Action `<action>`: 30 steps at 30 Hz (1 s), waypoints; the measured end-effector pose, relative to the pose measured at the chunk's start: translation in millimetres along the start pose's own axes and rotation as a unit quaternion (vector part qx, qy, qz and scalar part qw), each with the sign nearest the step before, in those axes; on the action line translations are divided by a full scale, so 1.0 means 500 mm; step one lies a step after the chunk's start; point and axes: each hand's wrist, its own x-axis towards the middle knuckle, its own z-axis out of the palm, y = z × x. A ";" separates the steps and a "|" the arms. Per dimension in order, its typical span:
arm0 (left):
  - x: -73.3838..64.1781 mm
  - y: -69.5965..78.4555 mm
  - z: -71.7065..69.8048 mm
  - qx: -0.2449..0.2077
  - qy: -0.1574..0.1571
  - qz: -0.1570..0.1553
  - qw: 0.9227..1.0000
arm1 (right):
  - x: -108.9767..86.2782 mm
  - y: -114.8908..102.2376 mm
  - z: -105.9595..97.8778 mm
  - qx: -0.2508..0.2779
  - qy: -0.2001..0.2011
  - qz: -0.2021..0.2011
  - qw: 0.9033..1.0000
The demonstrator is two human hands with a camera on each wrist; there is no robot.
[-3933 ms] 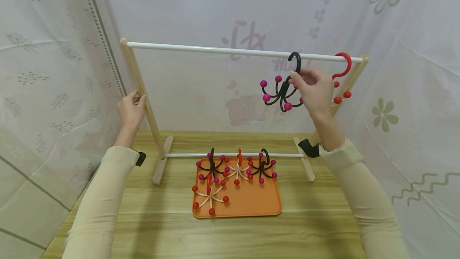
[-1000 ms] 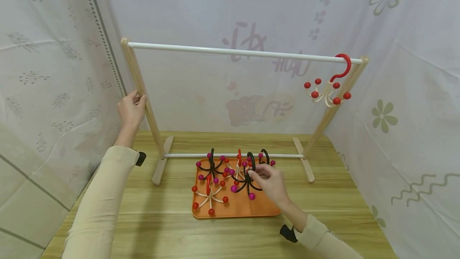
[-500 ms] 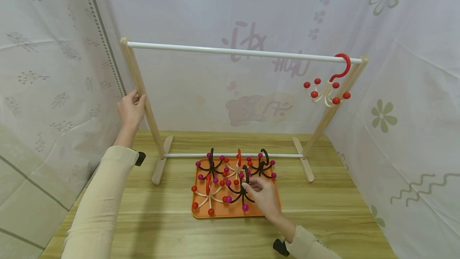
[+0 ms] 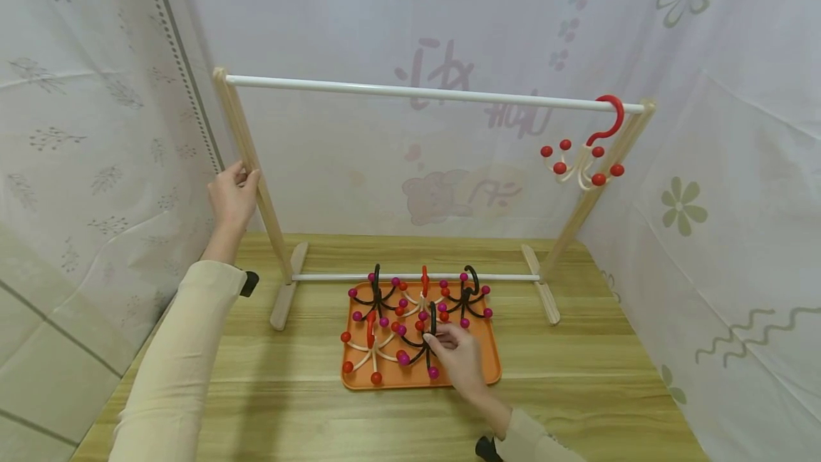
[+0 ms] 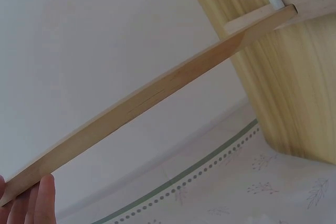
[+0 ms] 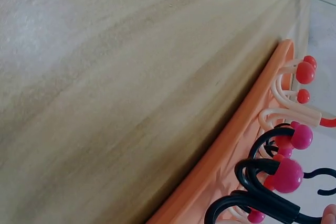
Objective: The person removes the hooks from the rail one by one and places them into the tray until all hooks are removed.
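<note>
My left hand (image 4: pixel 232 194) grips the rack's left wooden post (image 4: pixel 272 234); in the left wrist view its fingers (image 5: pixel 47 198) wrap the post's edge. My right hand (image 4: pixel 460 362) pinches a black multi-arm hook hanger (image 4: pixel 432 316) by its stem, close over the front middle of the orange tray (image 4: pixel 490 351). Magenta balls tip its arms, and the hand covers its right side. Also on the tray are two more black hangers with magenta balls (image 4: pixel 378 296) and two cream ones with red hooks and red balls (image 4: pixel 370 334).
A cream hanger with a red hook (image 4: pixel 618 120) hangs at the right end of the rack's white top rod (image 4: pixel 410 91). A lower white rod (image 4: pixel 321 277) runs just behind the tray. Patterned cloth walls (image 4: pixel 737 234) enclose the wooden table (image 4: pixel 321 419).
My right hand has brought the black hanger down from the top rod to the tray, then shifted it slightly left and toward the front. My left hand stays on the post.
</note>
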 end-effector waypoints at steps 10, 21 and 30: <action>0.001 -0.002 -0.002 -0.005 0.002 0.002 1.000 | -0.009 0.010 0.002 -0.002 -0.004 -0.004 1.000; 0.002 -0.003 -0.003 -0.002 0.001 0.000 1.000 | -0.012 0.012 0.004 -0.022 -0.013 -0.013 1.000; 0.001 -0.003 -0.002 0.003 -0.002 -0.003 1.000 | -0.015 0.009 -0.010 -0.039 -0.026 0.016 0.999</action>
